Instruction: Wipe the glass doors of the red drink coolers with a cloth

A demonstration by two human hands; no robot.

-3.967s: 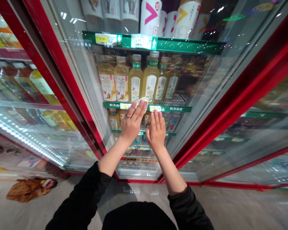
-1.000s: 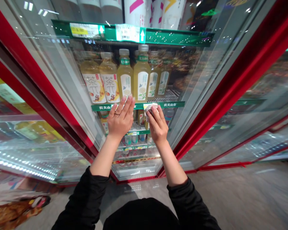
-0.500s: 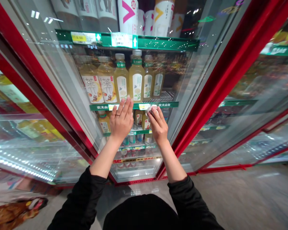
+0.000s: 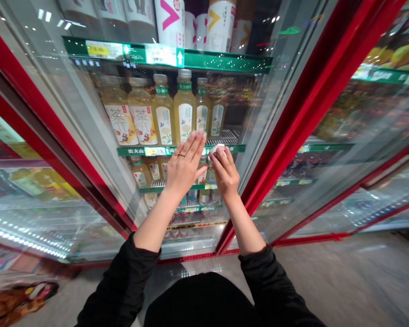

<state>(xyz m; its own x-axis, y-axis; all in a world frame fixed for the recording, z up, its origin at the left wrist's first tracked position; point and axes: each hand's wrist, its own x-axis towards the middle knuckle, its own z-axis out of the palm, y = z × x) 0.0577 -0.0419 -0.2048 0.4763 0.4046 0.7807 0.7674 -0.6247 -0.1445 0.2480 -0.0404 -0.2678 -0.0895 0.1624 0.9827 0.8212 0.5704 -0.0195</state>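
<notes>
My left hand (image 4: 185, 162) is open, palm toward the glass door (image 4: 248, 106) of a drinks fridge, its fingers stretched upward and a ring on one of them. Whether the palm touches the glass I cannot tell. Close by on the right, my right hand (image 4: 226, 172) is closed round a crumpled white tissue (image 4: 215, 152), which shows above the fingertips at the glass. Behind the door, bottles of pale yellow tea (image 4: 185, 106) stand on a shelf with a green edge strip (image 4: 129, 151). My hands hide parts of that strip and of the bottles below.
Red door frames (image 4: 286, 131) run along both sides. White-labelled bottles (image 4: 221, 25) stand on the upper shelf. More fridge shelves show at left and right. The grey floor (image 4: 354, 272) lies below, with a brown patterned item (image 4: 17, 299) at lower left.
My left hand has moved right, closer to my right hand, and its thumb now sticks out. The view has shifted slightly, so the shelves appear further left. The tissue stays in my right hand.
</notes>
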